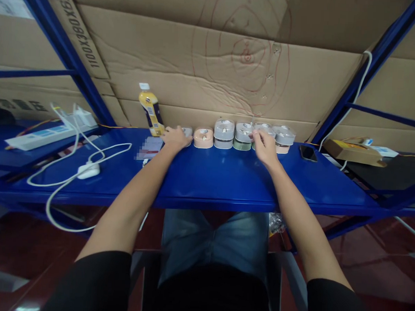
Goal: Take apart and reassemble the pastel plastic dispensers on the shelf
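Observation:
Small rounded plastic boxes with clear lids stand in a row along the back of the blue shelf. My left hand lies at the row's left end, fingers apart, against a grey box that it partly hides. Beside that box is a single peach box. To its right come a grey stack and a stack with a green box below. My right hand is in front of another stack, thumb and fingers drawn together near its lids; what they hold, if anything, I cannot make out. A further stack ends the row.
A yellow-labelled bottle and a partly blurred phone-like item are near my left hand. White cables lead to a charger and a power strip. A black phone lies right. Cardboard backs the blue shelf.

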Demonstrator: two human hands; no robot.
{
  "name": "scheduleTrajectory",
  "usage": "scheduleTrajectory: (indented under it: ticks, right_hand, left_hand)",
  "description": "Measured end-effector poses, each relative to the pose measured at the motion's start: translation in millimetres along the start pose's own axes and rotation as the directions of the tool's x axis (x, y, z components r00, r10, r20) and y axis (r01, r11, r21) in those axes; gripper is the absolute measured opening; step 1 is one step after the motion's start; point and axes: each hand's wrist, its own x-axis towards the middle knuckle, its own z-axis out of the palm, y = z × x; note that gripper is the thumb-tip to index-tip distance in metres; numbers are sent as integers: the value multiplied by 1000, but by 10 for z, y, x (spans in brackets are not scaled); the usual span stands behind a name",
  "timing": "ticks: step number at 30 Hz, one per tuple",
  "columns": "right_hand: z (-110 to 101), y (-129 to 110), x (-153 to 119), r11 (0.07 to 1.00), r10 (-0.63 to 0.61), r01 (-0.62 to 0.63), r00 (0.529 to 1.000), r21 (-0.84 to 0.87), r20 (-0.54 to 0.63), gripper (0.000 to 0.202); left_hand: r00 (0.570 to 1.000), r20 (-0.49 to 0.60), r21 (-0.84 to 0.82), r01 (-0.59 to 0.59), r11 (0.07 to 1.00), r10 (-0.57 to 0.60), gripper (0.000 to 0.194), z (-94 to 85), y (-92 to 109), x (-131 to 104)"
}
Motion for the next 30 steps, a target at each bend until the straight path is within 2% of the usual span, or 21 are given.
scheduleTrajectory:
  ticks: [3, 6, 9, 12, 14, 15, 17, 18, 19, 21, 23, 25, 30]
  right_hand:
    - [-12, -24, -7, 1000, 27, -26, 1000, -12, 12, 68]
    - [-21, -47, -11, 999, 50, -50, 999, -12, 21, 65]
    - [-22, -65, -12, 998, 56, -56, 998, -8, 22, 62]
    - [-17, -83, -22, 999, 40, -40, 999, -4, 4, 56]
    - [-10, -94, -38, 1000, -10, 10, 1000, 19, 2, 51]
    - [-5, -98, -47, 998, -54, 53, 998, 35, 21, 52]
    - [14, -102, -69, 984, -171, 164, 979, 70, 107, 71]
    - [29, -102, -81, 972, -229, 217, 958, 89, 170, 85]
    - [47, -102, -93, 960, -277, 257, 930, 110, 241, 98]
    - [93, -104, -119, 944, -331, 293, 865, 154, 377, 112]
    - [148, -110, -147, 941, -337, 278, 804, 191, 490, 114]
    - [200, -120, -176, 951, -310, 242, 768, 193, 561, 112]
    - [232, -135, -200, 971, -238, 181, 776, 154, 585, 102]
  left_hand:
    - [998, 59, -23, -25, 999, 27, 77, -1, -61, 5]
    - [999, 24, -85, -26, 996, 28, 75, -67, -115, -15]
    - [992, -115, -196, -71, 978, 49, 76, -210, -160, -87]
    - [933, -306, -292, -282, 914, 190, 79, -372, -142, -258]
    - [844, -349, -322, -516, 794, 408, 81, -419, -85, -431]
    - [774, -332, -338, -632, 698, 540, 81, -410, -47, -528]
    - [593, -245, -396, -783, 479, 767, 80, -326, 42, -722]
    - [515, -206, -433, -811, 394, 832, 79, -257, 87, -809]
    - [457, -175, -467, -818, 335, 872, 78, -180, 129, -885]
    - [376, -145, -536, -807, 246, 915, 82, -24, 191, -991]
    - [352, -135, -593, -778, 209, 926, 91, 98, 212, -1037]
    - [362, -125, -640, -741, 204, 924, 100, 173, 195, -1041]
    - [432, -68, -719, -646, 256, 900, 122, 267, 117, -994]
